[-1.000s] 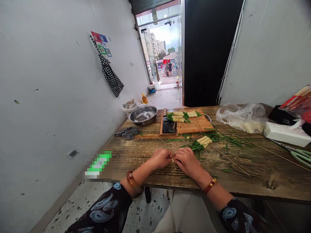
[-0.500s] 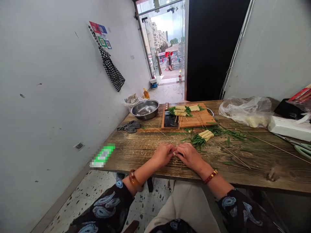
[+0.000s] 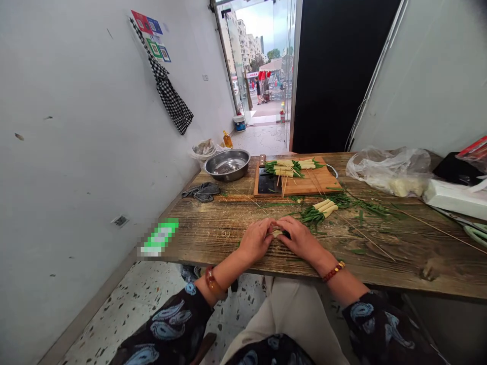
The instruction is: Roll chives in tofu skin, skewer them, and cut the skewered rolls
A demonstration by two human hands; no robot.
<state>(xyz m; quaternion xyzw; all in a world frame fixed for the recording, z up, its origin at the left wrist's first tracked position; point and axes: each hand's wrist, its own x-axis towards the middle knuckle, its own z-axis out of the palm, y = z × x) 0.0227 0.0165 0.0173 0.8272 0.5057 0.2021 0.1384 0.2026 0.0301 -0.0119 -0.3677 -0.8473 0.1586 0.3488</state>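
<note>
My left hand (image 3: 258,238) and my right hand (image 3: 299,237) meet over the near part of the wooden table. Their curled fingers close from both sides on a small pale tofu skin roll (image 3: 277,233), mostly covered by them. Just beyond my right hand lies a bunch of finished tofu skin rolls (image 3: 325,207) with green chive ends sticking out. More rolls (image 3: 283,170), some on skewers, rest on the cutting board (image 3: 315,185) at the back, beside a cleaver with a dark blade (image 3: 267,185).
Loose chives (image 3: 371,207) and thin skewers (image 3: 367,237) lie to the right. A steel basin (image 3: 228,172) and a dark cloth (image 3: 203,192) sit at left. A plastic bag (image 3: 391,170), a white box (image 3: 443,195) and green-handled scissors (image 3: 477,233) occupy the right side.
Both hands have shifted slightly and arched higher, showing more of the pale roll between their fingers. The view has tilted a little; items on the table stay in place.
</note>
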